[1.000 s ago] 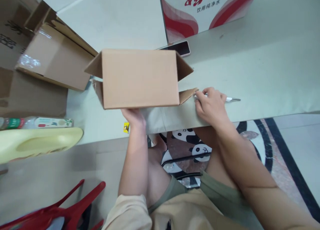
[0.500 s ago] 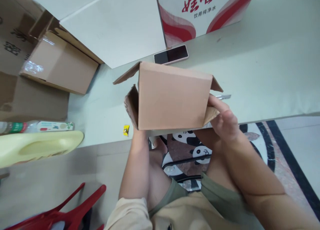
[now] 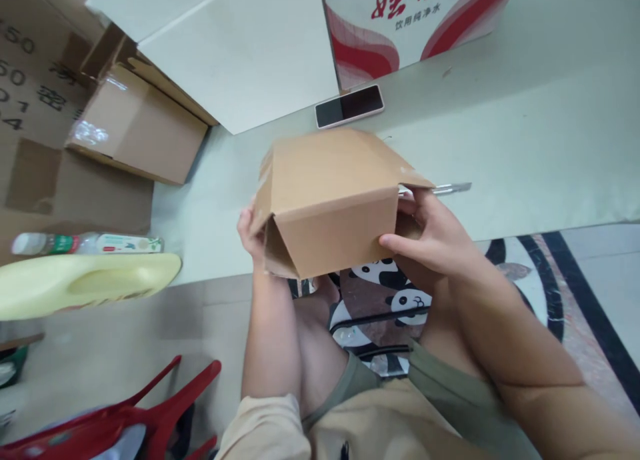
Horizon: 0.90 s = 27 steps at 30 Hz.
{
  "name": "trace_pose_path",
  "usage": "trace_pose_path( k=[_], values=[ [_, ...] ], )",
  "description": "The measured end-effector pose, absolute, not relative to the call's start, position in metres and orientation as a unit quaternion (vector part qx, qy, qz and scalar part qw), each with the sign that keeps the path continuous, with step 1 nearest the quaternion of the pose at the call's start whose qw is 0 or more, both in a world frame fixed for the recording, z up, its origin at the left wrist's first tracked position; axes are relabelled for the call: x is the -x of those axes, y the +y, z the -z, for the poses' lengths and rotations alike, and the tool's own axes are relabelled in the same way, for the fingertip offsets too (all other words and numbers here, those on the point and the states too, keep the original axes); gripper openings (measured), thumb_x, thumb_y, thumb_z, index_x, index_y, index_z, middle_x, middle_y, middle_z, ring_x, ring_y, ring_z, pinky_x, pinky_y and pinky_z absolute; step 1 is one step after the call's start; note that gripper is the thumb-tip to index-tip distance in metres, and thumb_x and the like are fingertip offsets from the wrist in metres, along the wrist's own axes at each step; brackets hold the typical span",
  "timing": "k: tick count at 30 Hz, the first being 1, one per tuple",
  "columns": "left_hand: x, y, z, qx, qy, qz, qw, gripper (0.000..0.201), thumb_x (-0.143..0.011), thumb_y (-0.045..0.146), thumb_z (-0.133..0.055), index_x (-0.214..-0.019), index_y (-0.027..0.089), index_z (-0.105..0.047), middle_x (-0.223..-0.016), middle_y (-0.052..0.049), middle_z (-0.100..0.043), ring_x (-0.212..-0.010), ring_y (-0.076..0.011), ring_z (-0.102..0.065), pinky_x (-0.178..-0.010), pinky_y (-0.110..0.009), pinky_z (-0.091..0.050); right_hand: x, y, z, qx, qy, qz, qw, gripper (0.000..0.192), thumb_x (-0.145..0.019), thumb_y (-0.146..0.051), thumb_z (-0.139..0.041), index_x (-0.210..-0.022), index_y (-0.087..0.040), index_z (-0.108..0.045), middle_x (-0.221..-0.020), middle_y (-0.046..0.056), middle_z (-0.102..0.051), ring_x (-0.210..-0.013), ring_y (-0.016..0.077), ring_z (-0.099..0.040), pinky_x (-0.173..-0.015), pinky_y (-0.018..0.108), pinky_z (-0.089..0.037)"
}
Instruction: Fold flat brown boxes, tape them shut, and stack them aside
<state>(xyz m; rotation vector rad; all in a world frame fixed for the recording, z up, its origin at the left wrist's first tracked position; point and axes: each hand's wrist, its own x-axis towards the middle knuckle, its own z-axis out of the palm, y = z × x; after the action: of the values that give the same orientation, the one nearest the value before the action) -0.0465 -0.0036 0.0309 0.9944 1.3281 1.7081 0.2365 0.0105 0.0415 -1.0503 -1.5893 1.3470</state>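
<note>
Over the near edge of the pale table [image 3: 525, 147], at the middle of the view, a small brown cardboard box [image 3: 325, 193] is held up off the surface, tilted, with its end flaps loose. Whatever is inside it cannot be seen; only a shadowed opening shows at its lower left corner.

At nine o'clock of the box the left hand [image 3: 249, 230] curls round its left end, fingers closed on the cardboard. At three o'clock the right hand [image 3: 430, 237] clasps the right end, thumb laid along the front face and fingers folded over the flap.

Just past the right hand, at two o'clock, a slim metal tool [image 3: 453, 189] lies on the table. At twelve o'clock a phone [image 3: 350, 105] rests face up, and beyond it stands a red-and-white carton [image 3: 400, 27].

Toward ten o'clock larger cardboard boxes [image 3: 135, 127] lie open on their sides. At nine o'clock a plastic bottle [image 3: 85, 244] lies beside a pale yellow moulded piece [image 3: 85, 283]. A red chair [image 3: 125, 420] sits at seven o'clock.
</note>
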Motion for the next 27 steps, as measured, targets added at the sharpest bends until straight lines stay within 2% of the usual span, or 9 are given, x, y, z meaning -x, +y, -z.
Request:
trace_pose_path(
  k=[2,5,11,14,16,19,22,25,27],
  values=[
    [0.050,-0.009,-0.033,-0.374,0.507,-0.672,0.389,0.055,-0.080,0.077,-0.059,-0.087,0.024,-0.074,-0.087,-0.005,-0.074,-0.090,-0.0240,-0.073,-0.085,-0.038,-0.058,-0.231,0.013,-0.036,0.434,-0.637,-0.513,0.378,0.059,-0.070,-0.042,-0.081,-0.123,-0.023,-0.062,-0.125,0.012,-0.070,-0.120,0.0348,-0.066,-0.098,0.051,-0.059],
    [0.059,-0.017,-0.035,-0.412,0.514,-0.656,0.369,0.059,-0.073,0.078,-0.066,-0.086,0.021,-0.074,-0.088,-0.008,-0.075,-0.100,-0.0281,-0.073,-0.091,-0.039,-0.056,-0.221,0.017,-0.029,0.458,-0.655,-0.479,0.363,0.044,-0.067,-0.039,-0.080,-0.105,-0.022,-0.067,-0.112,0.013,-0.073,-0.109,0.0353,-0.069,-0.091,0.053,-0.059],
    [0.065,-0.032,-0.039,-0.426,0.546,-0.615,0.377,0.053,-0.064,0.063,-0.085,-0.092,0.019,-0.075,-0.096,-0.009,-0.078,-0.102,-0.0252,-0.074,-0.088,-0.033,-0.057,-0.210,0.017,-0.017,0.513,-0.663,-0.398,0.371,0.052,-0.064,-0.050,-0.084,-0.103,-0.021,-0.064,-0.100,0.011,-0.072,-0.093,0.0323,-0.068,-0.081,0.049,-0.057],
    [0.067,-0.033,-0.041,-0.395,0.577,-0.623,0.352,0.046,-0.066,0.058,-0.087,-0.089,0.019,-0.074,-0.089,-0.005,-0.077,-0.082,-0.0165,-0.073,-0.073,-0.024,-0.055,-0.211,0.015,-0.015,0.545,-0.653,-0.322,0.416,0.060,-0.067,-0.060,-0.080,-0.109,-0.021,-0.062,-0.102,0.010,-0.069,-0.090,0.0286,-0.065,-0.079,0.045,-0.055],
    [0.069,-0.032,-0.042,-0.374,0.598,-0.611,0.360,0.042,-0.065,0.053,-0.088,-0.087,0.020,-0.073,-0.081,-0.003,-0.076,-0.068,-0.0135,-0.069,-0.061,-0.022,-0.052,-0.214,0.014,-0.015,0.535,-0.634,-0.323,0.455,0.049,-0.081,-0.062,-0.068,-0.109,-0.022,-0.062,-0.098,0.009,-0.069,-0.086,0.0254,-0.064,-0.075,0.042,-0.053],
    [0.073,-0.032,-0.043,-0.363,0.598,-0.599,0.389,0.032,-0.067,0.048,-0.083,-0.078,0.020,-0.072,-0.059,0.001,-0.066,-0.051,-0.0128,-0.060,-0.048,-0.023,-0.044,-0.218,0.017,-0.012,0.493,-0.588,-0.384,0.514,0.039,-0.096,-0.060,-0.048,-0.096,-0.024,-0.064,-0.083,0.005,-0.066,-0.079,0.0224,-0.063,-0.072,0.039,-0.052],
    [0.074,-0.029,-0.040,-0.361,0.606,-0.594,0.387,0.020,-0.070,0.038,-0.071,-0.064,0.020,-0.068,-0.048,0.002,-0.054,-0.045,-0.0117,-0.051,-0.045,-0.024,-0.039,-0.220,0.021,-0.005,0.471,-0.521,-0.403,0.587,0.032,-0.095,-0.055,-0.054,-0.085,-0.026,-0.062,-0.075,0.002,-0.061,-0.073,0.0196,-0.060,-0.068,0.035,-0.050],
    [0.071,-0.023,-0.033,-0.395,0.651,-0.559,0.329,0.014,-0.069,0.029,-0.074,-0.079,0.020,-0.073,-0.079,-0.002,-0.073,-0.074,-0.0153,-0.067,-0.066,-0.024,-0.052,-0.221,0.024,0.001,0.446,-0.473,-0.384,0.656,0.026,-0.091,-0.046,-0.060,-0.078,-0.024,-0.058,-0.069,-0.001,-0.052,-0.062,0.0147,-0.050,-0.059,0.031,-0.041],
    [0.068,-0.017,-0.025,-0.422,0.661,-0.540,0.307,0.036,-0.068,0.030,-0.082,-0.102,0.023,-0.074,-0.108,-0.005,-0.076,-0.100,-0.0197,-0.070,-0.084,-0.028,-0.055,-0.223,0.025,0.002,0.423,-0.452,-0.378,0.688,0.025,-0.088,-0.043,-0.062,-0.073,-0.024,-0.056,-0.064,-0.002,-0.046,-0.057,0.0131,-0.042,-0.054,0.029,-0.034]
  ],
)
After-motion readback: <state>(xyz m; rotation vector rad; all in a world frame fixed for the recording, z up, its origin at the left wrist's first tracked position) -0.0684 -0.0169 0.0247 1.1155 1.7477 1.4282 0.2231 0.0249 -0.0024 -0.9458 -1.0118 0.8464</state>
